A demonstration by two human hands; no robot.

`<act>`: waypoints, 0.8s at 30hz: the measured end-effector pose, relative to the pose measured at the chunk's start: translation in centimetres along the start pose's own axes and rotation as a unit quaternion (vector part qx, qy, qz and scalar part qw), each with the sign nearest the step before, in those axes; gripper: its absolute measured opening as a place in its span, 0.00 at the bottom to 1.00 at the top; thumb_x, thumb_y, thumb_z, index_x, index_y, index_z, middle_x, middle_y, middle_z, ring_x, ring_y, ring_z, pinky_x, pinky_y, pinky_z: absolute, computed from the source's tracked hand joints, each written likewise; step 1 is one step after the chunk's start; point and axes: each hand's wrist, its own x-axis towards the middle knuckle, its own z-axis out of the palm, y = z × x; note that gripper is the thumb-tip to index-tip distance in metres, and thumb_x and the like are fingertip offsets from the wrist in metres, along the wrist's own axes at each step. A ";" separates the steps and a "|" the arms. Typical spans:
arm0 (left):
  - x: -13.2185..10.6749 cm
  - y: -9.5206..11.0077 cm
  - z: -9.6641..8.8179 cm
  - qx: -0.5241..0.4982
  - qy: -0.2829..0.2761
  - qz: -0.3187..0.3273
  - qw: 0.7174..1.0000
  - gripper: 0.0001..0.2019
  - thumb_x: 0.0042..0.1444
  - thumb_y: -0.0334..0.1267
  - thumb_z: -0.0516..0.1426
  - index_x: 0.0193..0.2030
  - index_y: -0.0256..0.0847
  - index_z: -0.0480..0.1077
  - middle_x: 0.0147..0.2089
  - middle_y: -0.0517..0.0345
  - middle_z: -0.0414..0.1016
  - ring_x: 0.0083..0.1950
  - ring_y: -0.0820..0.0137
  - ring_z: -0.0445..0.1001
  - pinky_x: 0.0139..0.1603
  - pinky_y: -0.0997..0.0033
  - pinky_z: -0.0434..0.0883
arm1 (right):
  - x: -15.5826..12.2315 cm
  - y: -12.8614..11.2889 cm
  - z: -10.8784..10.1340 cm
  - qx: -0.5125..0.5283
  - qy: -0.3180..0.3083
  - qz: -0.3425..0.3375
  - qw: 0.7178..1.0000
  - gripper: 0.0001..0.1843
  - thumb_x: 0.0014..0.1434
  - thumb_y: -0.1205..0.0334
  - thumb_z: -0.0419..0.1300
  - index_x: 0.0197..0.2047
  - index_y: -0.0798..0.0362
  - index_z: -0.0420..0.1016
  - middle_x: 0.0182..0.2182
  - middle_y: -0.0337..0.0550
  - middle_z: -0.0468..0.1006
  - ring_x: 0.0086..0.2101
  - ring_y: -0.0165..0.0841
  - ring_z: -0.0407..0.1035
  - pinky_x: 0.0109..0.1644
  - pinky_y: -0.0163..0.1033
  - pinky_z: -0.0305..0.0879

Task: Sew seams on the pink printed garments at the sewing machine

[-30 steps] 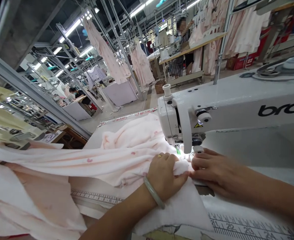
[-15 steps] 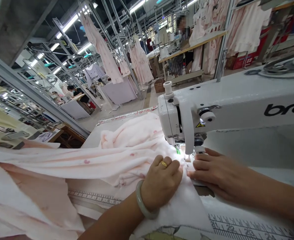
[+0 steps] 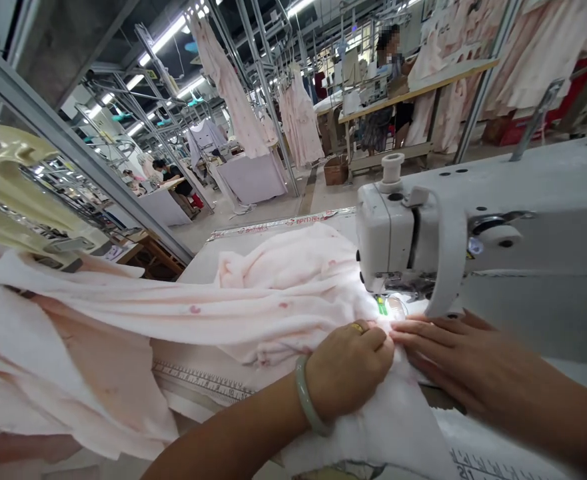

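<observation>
A pale pink fabric [image 3: 253, 307] with small red marks lies bunched across the sewing table and drapes off to the left. My left hand [image 3: 348, 370], with a ring and a green bangle, is closed in a fist on the fabric just before the needle. My right hand [image 3: 448, 353] lies flat on the fabric beside it, fingers stretched out towards the presser foot [image 3: 390, 303]. The white sewing machine [image 3: 473, 233] stands over both hands; its needle area is lit.
A printed ruler strip [image 3: 198, 380] runs along the table under the cloth. A cream plastic hanger [image 3: 23, 193] sits at the left. Behind, pink garments [image 3: 233, 87] hang on metal racks, and other people sit at work tables [image 3: 413, 87].
The view has shifted so the machine sits further right. My left hand has stayed bunched on the fabric and edged closer to the needle; my right hand stays flat beside it.
</observation>
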 end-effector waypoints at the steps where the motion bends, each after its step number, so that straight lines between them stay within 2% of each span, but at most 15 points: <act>1: 0.2 -0.3 0.1 -0.004 -0.013 -0.001 1.000 0.07 0.71 0.27 0.54 0.47 0.31 0.74 0.45 0.50 0.77 0.45 0.64 0.76 0.51 0.66 0.76 | -0.1 0.1 0.2 -0.022 0.010 -0.009 1.000 0.16 0.76 0.62 0.51 0.59 0.48 0.77 0.53 0.40 0.85 0.47 0.36 0.80 0.60 0.48 0.59; 3: 0.7 -0.9 0.2 -0.011 -0.037 -0.003 0.999 0.08 0.72 0.26 0.53 0.46 0.32 0.74 0.45 0.50 0.77 0.46 0.64 0.76 0.52 0.66 0.76 | -0.2 0.4 0.6 -0.062 0.012 -0.022 0.998 0.17 0.78 0.62 0.48 0.59 0.50 0.76 0.51 0.42 0.86 0.48 0.38 0.80 0.63 0.49 0.55; 7: 1.6 -2.4 0.2 -0.020 -0.072 -0.001 0.997 0.09 0.73 0.27 0.51 0.46 0.33 0.74 0.45 0.50 0.77 0.46 0.64 0.76 0.50 0.65 0.77 | -0.5 0.5 0.7 -0.069 0.008 0.021 0.997 0.18 0.80 0.58 0.48 0.64 0.48 0.73 0.51 0.42 0.86 0.46 0.40 0.81 0.70 0.53 0.48; 10: 1.8 -3.1 0.3 -0.013 -0.078 0.003 0.997 0.10 0.73 0.27 0.50 0.46 0.34 0.73 0.47 0.49 0.77 0.47 0.63 0.76 0.49 0.64 0.77 | -0.2 0.4 0.4 -0.056 0.010 0.036 0.998 0.18 0.79 0.54 0.49 0.64 0.42 0.72 0.50 0.38 0.86 0.42 0.42 0.81 0.68 0.57 0.51; 13: 1.8 -3.2 0.5 0.007 -0.060 0.004 0.998 0.10 0.72 0.26 0.50 0.46 0.35 0.73 0.47 0.49 0.77 0.46 0.63 0.76 0.48 0.64 0.76 | 0.2 0.5 -0.1 -0.050 0.026 0.034 0.998 0.19 0.79 0.51 0.48 0.67 0.39 0.69 0.49 0.35 0.86 0.41 0.43 0.81 0.67 0.58 0.54; 16: 1.5 -2.9 0.5 0.043 -0.011 -0.004 0.999 0.10 0.72 0.26 0.51 0.44 0.36 0.73 0.44 0.50 0.76 0.47 0.62 0.75 0.50 0.62 0.74 | 0.4 0.9 -0.4 -0.042 0.036 0.033 0.998 0.19 0.78 0.50 0.51 0.68 0.38 0.69 0.47 0.33 0.86 0.41 0.42 0.80 0.71 0.56 0.51; 19: 1.4 -2.5 0.4 0.067 0.027 -0.003 0.997 0.10 0.71 0.27 0.51 0.43 0.37 0.74 0.43 0.50 0.75 0.47 0.61 0.73 0.49 0.60 0.71 | 0.3 1.1 -0.6 -0.031 0.036 0.035 0.998 0.15 0.78 0.54 0.53 0.62 0.40 0.73 0.42 0.31 0.86 0.41 0.40 0.79 0.75 0.54 0.46; 22: 1.4 -2.1 0.3 0.043 0.041 -0.019 0.998 0.05 0.67 0.29 0.55 0.41 0.38 0.73 0.42 0.51 0.76 0.45 0.61 0.72 0.48 0.59 0.69 | 0.0 0.9 -0.7 -0.010 0.035 0.029 0.999 0.12 0.78 0.59 0.52 0.56 0.43 0.76 0.43 0.30 0.86 0.41 0.37 0.78 0.77 0.51 0.41; 24: 1.5 -1.8 0.2 0.035 0.038 -0.026 0.998 0.04 0.66 0.30 0.56 0.39 0.38 0.72 0.39 0.53 0.75 0.43 0.62 0.72 0.49 0.58 0.69 | -0.2 0.6 -0.6 0.003 0.034 0.030 0.999 0.13 0.78 0.61 0.52 0.58 0.44 0.75 0.44 0.32 0.85 0.42 0.36 0.78 0.77 0.50 0.41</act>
